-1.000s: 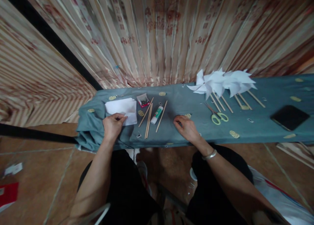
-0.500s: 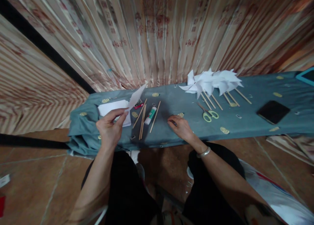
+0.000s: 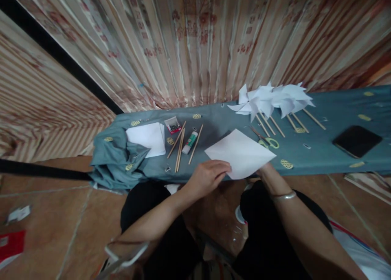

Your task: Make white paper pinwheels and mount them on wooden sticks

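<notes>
A square sheet of white paper [image 3: 240, 151] is held above the cloth with one corner toward me. My left hand [image 3: 210, 175] is closed on its near left edge, thumb and fingers pinching it. Behind the sheet's right side is my right hand [image 3: 264, 170]; its fingers are hidden by the paper. Green-handled scissors [image 3: 272, 142] lie just beyond the sheet's right corner, partly covered by it. To the left, a glue stick [image 3: 190, 143] rests among several thin wooden sticks [image 3: 179, 151]. A stack of white paper [image 3: 146, 139] lies farther left.
White paper pinwheels [image 3: 275, 98] on wooden sticks lie at the back right of the cloth-covered table [image 3: 330, 113]. A black flat object [image 3: 356, 140] is farther right. A small red-and-clear box [image 3: 173, 126] stands near the paper stack. A patterned curtain [image 3: 189, 60] hangs behind.
My left hand has carried the sheet from beside the paper stack rightward to the middle. My right hand has moved right and is now behind the sheet. The view has shifted slightly.
</notes>
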A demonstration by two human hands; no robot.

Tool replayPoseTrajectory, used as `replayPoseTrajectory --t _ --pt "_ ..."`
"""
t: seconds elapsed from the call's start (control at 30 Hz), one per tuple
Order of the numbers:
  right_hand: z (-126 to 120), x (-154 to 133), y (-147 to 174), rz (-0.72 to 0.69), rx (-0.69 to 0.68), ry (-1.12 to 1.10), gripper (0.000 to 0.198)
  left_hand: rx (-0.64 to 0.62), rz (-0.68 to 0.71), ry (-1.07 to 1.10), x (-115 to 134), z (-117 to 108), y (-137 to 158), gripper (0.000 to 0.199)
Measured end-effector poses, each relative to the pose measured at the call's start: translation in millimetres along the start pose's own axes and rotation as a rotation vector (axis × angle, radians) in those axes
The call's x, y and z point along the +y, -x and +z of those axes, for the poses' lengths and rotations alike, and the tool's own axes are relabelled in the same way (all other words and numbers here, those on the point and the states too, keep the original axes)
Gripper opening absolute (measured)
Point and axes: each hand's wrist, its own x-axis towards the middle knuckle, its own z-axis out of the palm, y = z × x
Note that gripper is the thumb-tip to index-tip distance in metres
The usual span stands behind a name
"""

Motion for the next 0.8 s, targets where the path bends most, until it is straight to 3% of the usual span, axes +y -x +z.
replayPoseTrajectory --t 0.27,0.5,0.63,0.73,0.8 --pt "-21 -14 -11 0.406 0.080 -0.429 0.043 -0.201 -0.002 -0.322 -31 19 1 0.017" --pt "-19 -7 -8 0.399 0.159 -0.336 0.044 -0.243 -0.028 -0.322 -37 18 1 0.026" --pt "-23 -6 -2 0.268 0.205 -0.122 0.046 -0.250 -0.015 -0.355 -42 15 1 0.024" --pt "-25 -21 9 0.045 0.274 0.274 0.041 -0.249 -0.015 -0.379 -42 15 -1 0.021" --pt "-23 -35 20 -0.126 0.197 0.456 0.037 -0.251 -0.039 -0.386 -41 15 -3 0.021"
